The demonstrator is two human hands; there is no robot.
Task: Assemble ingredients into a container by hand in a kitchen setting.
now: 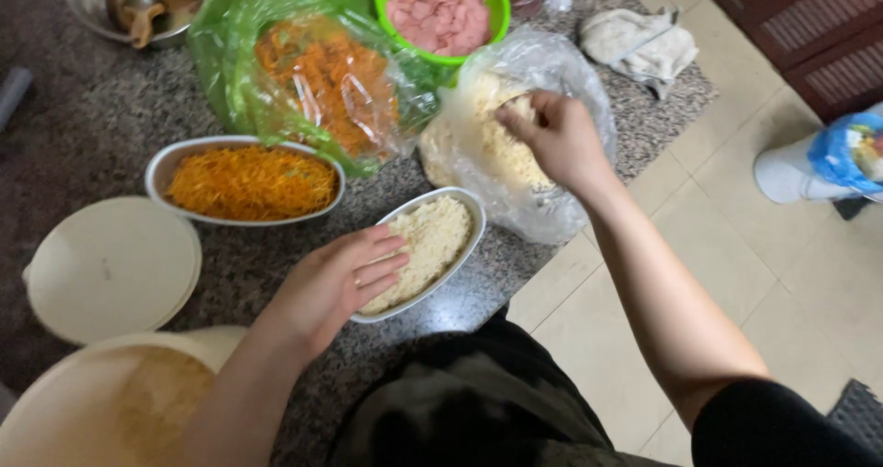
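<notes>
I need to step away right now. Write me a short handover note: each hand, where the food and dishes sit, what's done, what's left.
Left hand: flat on the near rim of the white oval dish, steadying it.
Right hand: inside the clear plastic bag, fingers closed on a pinch of pale shredded food.
Done: that dish is largely filled with pale shreds; the second oval dish holds orange shreds.
Left: the pinch is not yet in the dish; the bag still holds plenty.
Nearby: green bag of orange shreds, green bowl of pink slices.

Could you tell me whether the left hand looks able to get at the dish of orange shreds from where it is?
Probably yes: the left hand rests on the crumb dish, and bare counter separates it from the orange dish.
</notes>
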